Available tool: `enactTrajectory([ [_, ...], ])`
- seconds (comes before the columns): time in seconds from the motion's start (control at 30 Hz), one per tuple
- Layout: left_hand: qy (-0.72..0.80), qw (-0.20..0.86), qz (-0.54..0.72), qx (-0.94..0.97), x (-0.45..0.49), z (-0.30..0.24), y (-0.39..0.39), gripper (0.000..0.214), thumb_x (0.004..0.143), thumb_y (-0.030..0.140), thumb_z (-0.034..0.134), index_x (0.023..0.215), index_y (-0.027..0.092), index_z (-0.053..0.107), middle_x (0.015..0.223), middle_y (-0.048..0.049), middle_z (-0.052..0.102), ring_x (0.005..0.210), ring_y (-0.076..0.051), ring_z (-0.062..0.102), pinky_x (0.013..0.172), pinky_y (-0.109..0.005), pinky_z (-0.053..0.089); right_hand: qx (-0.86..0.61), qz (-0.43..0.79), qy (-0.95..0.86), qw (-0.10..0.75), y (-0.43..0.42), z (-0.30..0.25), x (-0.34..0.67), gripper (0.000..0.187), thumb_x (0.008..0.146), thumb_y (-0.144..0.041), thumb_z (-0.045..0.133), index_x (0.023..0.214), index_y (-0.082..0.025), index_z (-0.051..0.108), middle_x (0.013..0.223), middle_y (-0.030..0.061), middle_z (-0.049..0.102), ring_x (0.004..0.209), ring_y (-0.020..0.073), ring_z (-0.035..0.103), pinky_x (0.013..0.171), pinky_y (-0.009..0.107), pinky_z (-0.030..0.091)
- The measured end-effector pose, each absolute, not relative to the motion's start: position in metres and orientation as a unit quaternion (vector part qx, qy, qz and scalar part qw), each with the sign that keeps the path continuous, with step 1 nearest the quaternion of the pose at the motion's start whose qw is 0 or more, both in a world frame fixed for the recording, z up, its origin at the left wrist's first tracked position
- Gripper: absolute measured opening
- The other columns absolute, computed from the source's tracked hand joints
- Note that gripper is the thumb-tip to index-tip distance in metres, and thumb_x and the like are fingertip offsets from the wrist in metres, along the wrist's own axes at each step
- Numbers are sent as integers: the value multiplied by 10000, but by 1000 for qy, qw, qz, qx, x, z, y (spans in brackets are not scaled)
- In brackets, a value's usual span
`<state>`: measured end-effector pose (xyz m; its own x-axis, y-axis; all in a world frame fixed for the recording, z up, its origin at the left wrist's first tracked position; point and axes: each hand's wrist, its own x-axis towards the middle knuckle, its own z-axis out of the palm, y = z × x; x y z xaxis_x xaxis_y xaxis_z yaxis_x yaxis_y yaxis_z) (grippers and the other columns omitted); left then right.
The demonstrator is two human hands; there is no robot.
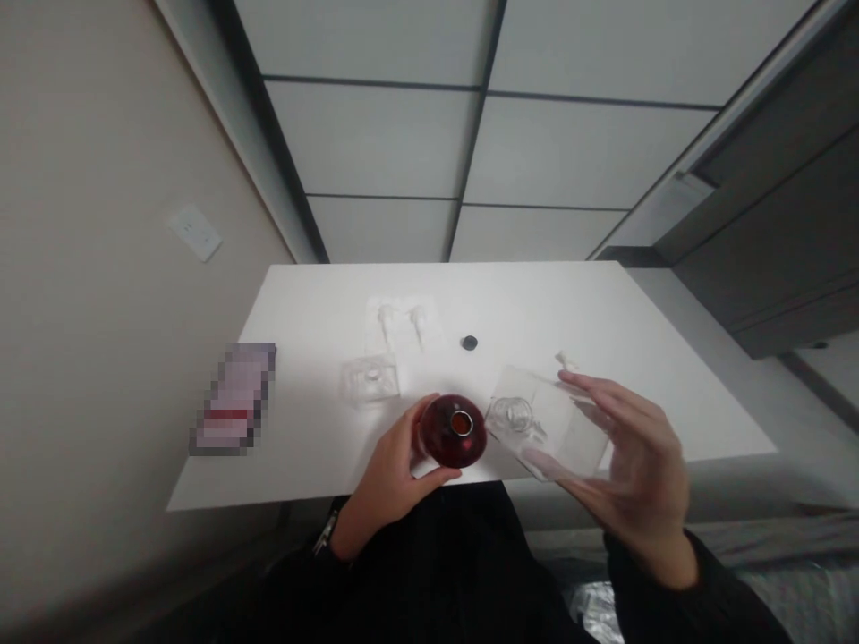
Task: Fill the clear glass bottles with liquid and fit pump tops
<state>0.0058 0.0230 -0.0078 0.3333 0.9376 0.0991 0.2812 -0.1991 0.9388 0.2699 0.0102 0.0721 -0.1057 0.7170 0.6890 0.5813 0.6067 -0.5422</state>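
At table edge: left hand grips red bottle; right hand clasps clear bottle; no legible writing.

On my table, the round bottle stands at the near edge, left of the square bottle; behind them lie a cap and pumps.
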Motion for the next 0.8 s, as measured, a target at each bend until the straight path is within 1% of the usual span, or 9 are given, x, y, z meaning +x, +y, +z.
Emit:
enactTrajectory([
  [0.07, 444, 456, 367, 678, 6, -7, 23, 855, 848, 426, 871, 1558, 251, 429, 1593, -161, 552, 1478, -370, 535, 1245, -596, 413, -420, 20, -781, 462, 18, 91, 268, 902, 808, -68, 865, 1570, -343, 468, 1364, 119, 675, 1238, 318, 723, 1002, 567, 664],
  [0.13, 433, 466, 371, 677, 5, -6, 23, 845, 849, 440, 874, 1554, 264, 443, 1589, -148, 562, 1473, -363, 542, 1244, -584, 419, -383, -29, -819, 426, 25, 104, 266, 977, 795, -21, 862, 1614, -326, 425, 1343, 122, 701, 1204, 315, 745, 980, 531, 689],
  [0.2, 422, 471, 375, 678, 5, -4, 23, 833, 854, 448, 871, 1553, 277, 450, 1586, -136, 569, 1465, -359, 552, 1238, -579, 430, -360, -67, -846, 389, 28, 114, 265, 996, 797, 0, 855, 1633, -310, 411, 1347, 129, 720, 1183, 323, 759, 966, 509, 703],
  [0.33, 415, 469, 384, 679, 4, -4, 24, 815, 869, 465, 857, 1551, 279, 452, 1573, -134, 584, 1444, -357, 572, 1229, -581, 439, -362, -82, -871, 323, 30, 126, 268, 983, 827, -8, 831, 1648, -323, 392, 1433, 119, 700, 1202, 336, 757, 976, 490, 707],
  [0.43, 411, 471, 387, 678, 3, -4, 25, 801, 871, 472, 856, 1540, 276, 461, 1571, -132, 585, 1439, -353, 576, 1223, -567, 448, -349, -79, -891, 281, 31, 134, 271, 953, 855, 3, 796, 1660, -281, 373, 1461, 132, 679, 1229, 319, 745, 1006, 446, 695],
  [0.5, 408, 472, 385, 680, 3, -3, 25, 809, 862, 471, 867, 1536, 280, 463, 1569, -126, 588, 1432, -345, 582, 1220, -554, 454, -342, -76, -902, 252, 32, 139, 272, 932, 883, 1, 767, 1672, -261, 345, 1466, 145, 669, 1244, 310, 737, 1030, 439, 681],
  [0.57, 406, 475, 383, 680, 3, -3, 26, 816, 859, 459, 874, 1538, 281, 457, 1561, -119, 595, 1418, -334, 594, 1214, -541, 463, -336, -69, -909, 235, 34, 143, 272, 919, 905, -11, 749, 1681, -256, 322, 1466, 151, 667, 1251, 309, 733, 1054, 450, 667],
  [0.67, 406, 480, 385, 676, 3, -2, 26, 811, 860, 442, 876, 1537, 283, 459, 1546, -109, 609, 1400, -325, 609, 1205, -527, 474, -332, -54, -915, 222, 36, 149, 271, 898, 925, -40, 739, 1683, -277, 319, 1462, 137, 676, 1246, 308, 737, 1080, 468, 650],
  [0.8, 404, 481, 392, 672, 3, -1, 26, 789, 858, 446, 877, 1522, 279, 483, 1532, -115, 622, 1386, -333, 619, 1195, -525, 481, -324, -52, -923, 200, 36, 156, 271, 839, 963, -69, 697, 1682, -282, 323, 1449, 144, 686, 1245, 315, 740, 1068, 492, 650],
])
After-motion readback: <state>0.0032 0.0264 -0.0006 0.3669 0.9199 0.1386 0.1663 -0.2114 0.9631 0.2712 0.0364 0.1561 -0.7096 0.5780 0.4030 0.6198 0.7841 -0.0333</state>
